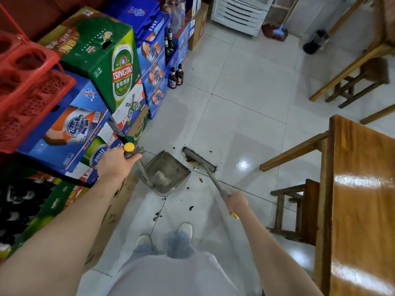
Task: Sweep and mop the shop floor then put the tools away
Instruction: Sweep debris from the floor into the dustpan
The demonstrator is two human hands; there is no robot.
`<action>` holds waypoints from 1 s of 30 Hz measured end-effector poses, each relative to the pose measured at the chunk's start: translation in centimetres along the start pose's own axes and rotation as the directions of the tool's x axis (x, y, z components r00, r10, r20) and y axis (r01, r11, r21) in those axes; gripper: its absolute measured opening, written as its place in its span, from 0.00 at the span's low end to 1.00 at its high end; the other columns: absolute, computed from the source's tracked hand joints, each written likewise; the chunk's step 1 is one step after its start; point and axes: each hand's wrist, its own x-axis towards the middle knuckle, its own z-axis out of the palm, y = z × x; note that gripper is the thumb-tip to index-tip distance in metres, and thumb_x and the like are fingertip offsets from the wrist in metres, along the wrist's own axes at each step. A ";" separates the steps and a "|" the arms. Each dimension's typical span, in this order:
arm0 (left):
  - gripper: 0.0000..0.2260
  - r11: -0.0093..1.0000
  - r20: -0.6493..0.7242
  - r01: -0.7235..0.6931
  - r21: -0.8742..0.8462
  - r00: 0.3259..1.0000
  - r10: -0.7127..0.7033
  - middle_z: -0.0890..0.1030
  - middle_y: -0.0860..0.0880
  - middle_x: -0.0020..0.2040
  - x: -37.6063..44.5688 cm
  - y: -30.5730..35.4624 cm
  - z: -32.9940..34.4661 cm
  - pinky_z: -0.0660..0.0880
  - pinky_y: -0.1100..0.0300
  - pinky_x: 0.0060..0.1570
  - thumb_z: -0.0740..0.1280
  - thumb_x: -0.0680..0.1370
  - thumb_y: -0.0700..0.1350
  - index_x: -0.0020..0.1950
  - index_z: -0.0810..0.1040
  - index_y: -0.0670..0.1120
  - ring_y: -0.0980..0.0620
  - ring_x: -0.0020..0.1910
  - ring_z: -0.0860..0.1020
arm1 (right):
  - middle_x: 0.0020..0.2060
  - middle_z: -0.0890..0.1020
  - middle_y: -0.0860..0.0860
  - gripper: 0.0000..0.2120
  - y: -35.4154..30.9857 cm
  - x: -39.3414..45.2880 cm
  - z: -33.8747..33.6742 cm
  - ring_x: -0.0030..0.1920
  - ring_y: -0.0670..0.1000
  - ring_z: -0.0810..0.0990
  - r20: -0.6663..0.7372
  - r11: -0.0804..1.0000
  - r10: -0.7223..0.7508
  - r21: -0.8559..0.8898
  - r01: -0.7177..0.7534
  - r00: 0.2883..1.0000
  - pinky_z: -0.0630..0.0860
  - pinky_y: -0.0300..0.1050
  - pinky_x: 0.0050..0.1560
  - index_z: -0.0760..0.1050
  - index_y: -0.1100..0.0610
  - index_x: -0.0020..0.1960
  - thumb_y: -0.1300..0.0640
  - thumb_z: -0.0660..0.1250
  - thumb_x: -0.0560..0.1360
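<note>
Two clenched grips: left hand (116, 162) above dustpan (167, 173), right hand (236, 204) behind broom (199, 160).

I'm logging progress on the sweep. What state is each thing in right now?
Left hand: grips the dustpan handle.
Right hand: grips the broom handle.
Dustpan: resting on the floor, mouth toward the broom, some debris inside.
Broom head: down on the tile, brown debris against it.
Floor: dark scraps scattered near the feet, unswept.
Two bottles: upright beside the stacked cartons.
</note>
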 end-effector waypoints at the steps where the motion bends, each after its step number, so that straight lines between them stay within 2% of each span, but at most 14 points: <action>1: 0.18 1.000 -0.002 -0.002 -0.005 1.000 0.002 0.76 0.45 0.39 -0.1 -0.2 0.0 0.70 0.55 0.37 0.70 0.73 0.59 0.38 0.72 0.45 0.39 0.46 0.79 | 0.12 0.71 0.49 0.13 -0.1 -0.2 -0.1 0.17 0.44 0.74 -0.004 1.000 0.010 -0.019 -0.010 1.000 0.62 0.34 0.13 0.76 0.62 0.50 0.57 0.56 0.80; 2: 0.17 1.000 -0.001 -0.004 -0.011 1.000 0.004 0.78 0.44 0.40 -0.2 -0.4 0.0 0.70 0.54 0.38 0.70 0.73 0.58 0.38 0.71 0.45 0.39 0.46 0.78 | 0.09 0.68 0.48 0.14 -0.2 -0.1 -0.2 0.13 0.44 0.70 -0.015 1.000 0.021 -0.018 -0.021 1.000 0.60 0.33 0.12 0.75 0.63 0.47 0.55 0.55 0.80; 4: 0.17 1.000 0.000 -0.001 -0.029 1.000 0.001 0.79 0.42 0.40 -0.6 -1.0 0.3 0.71 0.54 0.39 0.71 0.73 0.57 0.38 0.70 0.46 0.39 0.47 0.78 | 0.08 0.66 0.47 0.15 -0.7 0.0 -0.3 0.11 0.45 0.68 -0.040 0.999 0.025 0.031 -0.024 0.999 0.59 0.32 0.12 0.72 0.64 0.44 0.54 0.54 0.80; 5: 0.17 0.999 0.005 0.010 -0.036 1.000 -0.010 0.79 0.42 0.39 -0.7 -1.4 0.5 0.71 0.54 0.39 0.71 0.73 0.56 0.37 0.69 0.45 0.39 0.47 0.79 | 0.10 0.69 0.48 0.14 -1.0 0.3 -0.4 0.13 0.46 0.71 -0.053 0.998 0.019 0.063 -0.016 0.998 0.61 0.33 0.13 0.72 0.62 0.43 0.55 0.54 0.80; 7: 0.18 0.998 0.011 0.044 -0.037 0.999 -0.044 0.76 0.44 0.37 -0.4 -2.2 0.5 0.73 0.53 0.40 0.70 0.73 0.57 0.37 0.70 0.45 0.38 0.45 0.79 | 0.21 0.75 0.51 0.12 -1.8 1.1 -1.0 0.22 0.49 0.73 -0.104 0.987 0.000 0.157 0.016 0.995 0.68 0.39 0.22 0.68 0.58 0.38 0.56 0.56 0.79; 8: 0.18 0.998 0.012 0.056 -0.034 0.998 -0.055 0.76 0.44 0.37 -0.2 -2.4 0.5 0.73 0.52 0.40 0.70 0.73 0.58 0.38 0.70 0.45 0.39 0.45 0.79 | 0.25 0.75 0.51 0.12 -2.2 1.6 -1.5 0.24 0.50 0.73 -0.121 0.982 -0.004 0.188 0.027 0.993 0.69 0.40 0.24 0.67 0.57 0.37 0.57 0.57 0.79; 11: 0.17 0.999 -0.010 0.038 -0.019 0.999 -0.038 0.76 0.46 0.37 0.6 -2.4 0.6 0.73 0.54 0.39 0.69 0.73 0.58 0.40 0.72 0.45 0.41 0.44 0.79 | 0.14 0.73 0.53 0.11 -3.8 3.3 -3.1 0.21 0.53 0.73 -0.124 0.984 0.022 0.178 0.000 0.992 0.66 0.38 0.22 0.70 0.63 0.42 0.56 0.58 0.78; 12: 0.18 0.999 -0.014 0.034 -0.016 0.999 -0.034 0.75 0.47 0.37 0.8 -2.3 0.7 0.72 0.55 0.38 0.70 0.73 0.59 0.40 0.72 0.45 0.42 0.43 0.79 | 0.14 0.73 0.53 0.12 -4.2 3.8 -3.5 0.22 0.53 0.73 -0.126 0.984 0.023 0.179 0.000 0.992 0.66 0.38 0.23 0.70 0.64 0.43 0.55 0.58 0.78; 18: 0.19 0.998 -0.007 0.050 0.031 0.999 -0.050 0.75 0.46 0.33 1.5 -3.1 0.7 0.75 0.54 0.37 0.70 0.72 0.60 0.36 0.70 0.46 0.41 0.39 0.79 | 0.28 0.77 0.56 0.15 -6.0 6.5 -4.2 0.26 0.54 0.73 -0.143 0.991 0.011 0.131 0.008 0.990 0.69 0.39 0.27 0.66 0.62 0.36 0.53 0.58 0.78; 20: 0.20 0.998 -0.014 0.047 0.038 0.999 -0.046 0.76 0.46 0.33 1.3 -3.1 0.9 0.75 0.54 0.37 0.69 0.72 0.61 0.35 0.69 0.46 0.41 0.39 0.79 | 0.25 0.77 0.56 0.15 -6.4 6.8 -3.6 0.26 0.54 0.73 -0.134 0.994 0.024 0.109 -0.010 0.991 0.70 0.40 0.28 0.67 0.62 0.36 0.54 0.57 0.77; 23: 0.20 0.998 -0.028 0.046 0.048 0.999 -0.045 0.80 0.44 0.39 1.0 -3.0 1.0 0.77 0.53 0.40 0.69 0.72 0.61 0.38 0.71 0.46 0.42 0.42 0.80 | 0.16 0.74 0.53 0.14 -6.5 6.5 -2.1 0.26 0.54 0.73 -0.088 0.997 0.041 0.064 -0.036 0.995 0.72 0.40 0.30 0.69 0.63 0.39 0.54 0.58 0.78; 26: 0.19 0.997 -0.021 0.051 0.060 0.999 -0.050 0.80 0.44 0.40 0.8 -3.0 0.9 0.75 0.54 0.40 0.69 0.72 0.61 0.39 0.72 0.46 0.43 0.43 0.79 | 0.26 0.77 0.58 0.14 -5.7 5.6 -0.2 0.24 0.53 0.72 -0.011 0.994 0.057 0.092 -0.056 0.998 0.68 0.38 0.27 0.70 0.64 0.45 0.53 0.58 0.77; 28: 0.18 0.998 -0.023 0.051 0.045 0.998 -0.050 0.79 0.45 0.37 0.5 -2.9 0.8 0.73 0.56 0.38 0.69 0.72 0.60 0.38 0.71 0.46 0.45 0.40 0.77 | 0.28 0.76 0.58 0.15 -4.9 4.6 0.8 0.21 0.53 0.72 0.004 0.993 0.053 0.106 -0.053 0.999 0.67 0.36 0.25 0.69 0.64 0.45 0.51 0.57 0.78; 30: 0.18 0.998 -0.022 0.057 0.035 0.998 -0.056 0.77 0.46 0.36 0.4 -2.9 0.9 0.70 0.58 0.35 0.70 0.72 0.59 0.37 0.71 0.46 0.47 0.36 0.74 | 0.25 0.76 0.55 0.17 -4.4 3.6 1.7 0.18 0.52 0.72 -0.002 0.997 0.033 0.069 -0.033 0.999 0.65 0.34 0.22 0.70 0.63 0.43 0.49 0.56 0.78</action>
